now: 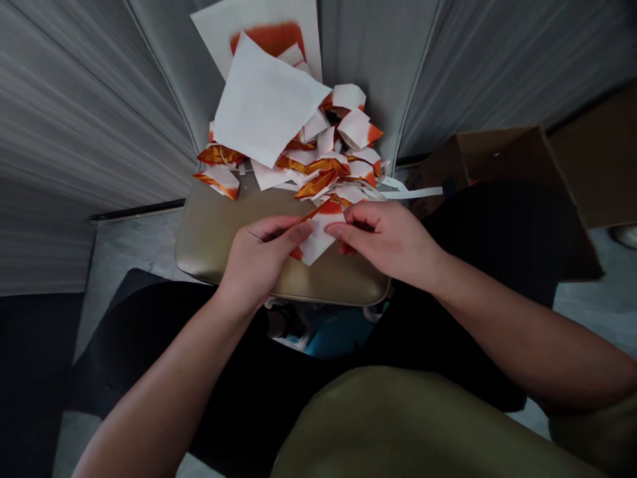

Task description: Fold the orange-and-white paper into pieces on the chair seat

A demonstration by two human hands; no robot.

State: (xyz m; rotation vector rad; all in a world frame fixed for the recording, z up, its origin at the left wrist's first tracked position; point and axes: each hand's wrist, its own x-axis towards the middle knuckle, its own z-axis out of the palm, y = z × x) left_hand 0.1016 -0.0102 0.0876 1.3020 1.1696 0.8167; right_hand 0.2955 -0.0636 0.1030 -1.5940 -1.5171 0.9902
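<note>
Between my two hands is a folded piece of paper (320,240), white with an orange-red patch and a gold-orange edge. My left hand (266,255) pinches its left side, thumb on top. On the right side, my right hand (381,239) grips it between thumb and fingers. The paper is held above the front part of a tan padded seat (223,226). Just beyond it lies a heap of folded gold-and-white papers (326,166), several of them boat-like in shape. Fingers under the paper are partly hidden.
Flat white sheets (271,96) lie at the back of the seat, one over a sheet with an orange-red patch (273,36). A white paper strip (413,194) sticks out to the right. An open cardboard box (497,156) stands at right. Grey curtain-like walls (74,133) rise behind.
</note>
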